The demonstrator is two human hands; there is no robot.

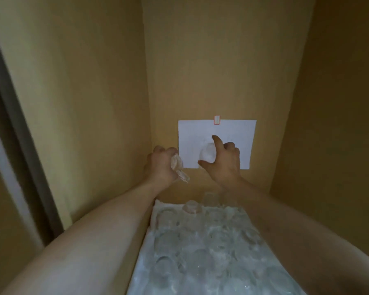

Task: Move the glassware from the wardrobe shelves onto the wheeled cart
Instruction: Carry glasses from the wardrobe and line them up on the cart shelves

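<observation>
Both my arms reach deep into the wooden wardrobe. My left hand (159,165) grips a small clear glass (179,170), tilted, with its foot pointing down to the right. My right hand (224,160) holds another clear glass (208,154) between thumb and fingers, its index finger raised, in front of a white paper sheet. Below my forearms lies a white cloth (149,239) crowded with several clear glasses (200,252). A few more glasses (211,198) stand at the cloth's far edge. The image is blurred.
The wardrobe's back panel (222,71) carries the white paper sheet (232,133), held by a small red-edged tab. Wooden side walls (83,103) close in on the left and right. A dark door frame (13,124) runs along the left.
</observation>
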